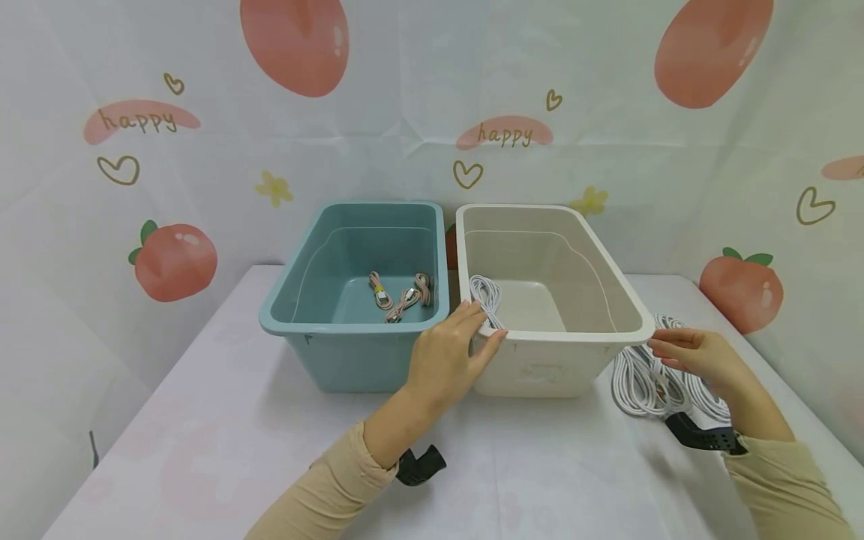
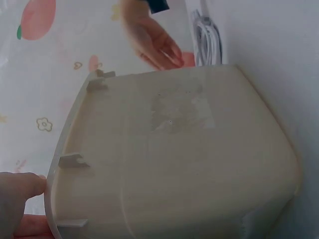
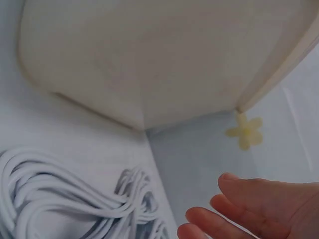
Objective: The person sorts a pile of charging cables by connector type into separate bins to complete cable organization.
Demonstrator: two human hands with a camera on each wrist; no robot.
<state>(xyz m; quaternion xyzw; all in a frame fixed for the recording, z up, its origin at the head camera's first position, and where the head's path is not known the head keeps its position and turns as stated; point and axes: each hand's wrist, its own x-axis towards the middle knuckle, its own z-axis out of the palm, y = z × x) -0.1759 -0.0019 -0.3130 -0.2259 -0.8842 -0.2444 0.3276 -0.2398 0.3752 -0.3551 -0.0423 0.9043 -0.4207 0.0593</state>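
My left hand (image 1: 442, 352) grips the front left corner of the white bin (image 1: 563, 338) by its rim. In the left wrist view, the thumb (image 2: 32, 184) presses against that rim. A coiled white cable (image 1: 487, 294) lies inside this bin along its left wall. At the bin's front right corner, my right hand (image 1: 698, 364) hovers with loosely bent fingers that hold nothing. Beneath it several bundles of white cable (image 1: 637, 386) lie on the table; the right wrist view shows these cables (image 3: 65, 191) below and left of the fingers (image 3: 249, 191).
A blue bin (image 1: 354, 328) stands just left of the white one, with several pinkish cable bundles (image 1: 403, 304) on its floor. Both bins sit near the back of a pale table (image 1: 202, 450), close to a printed wall cloth (image 1: 391, 105).
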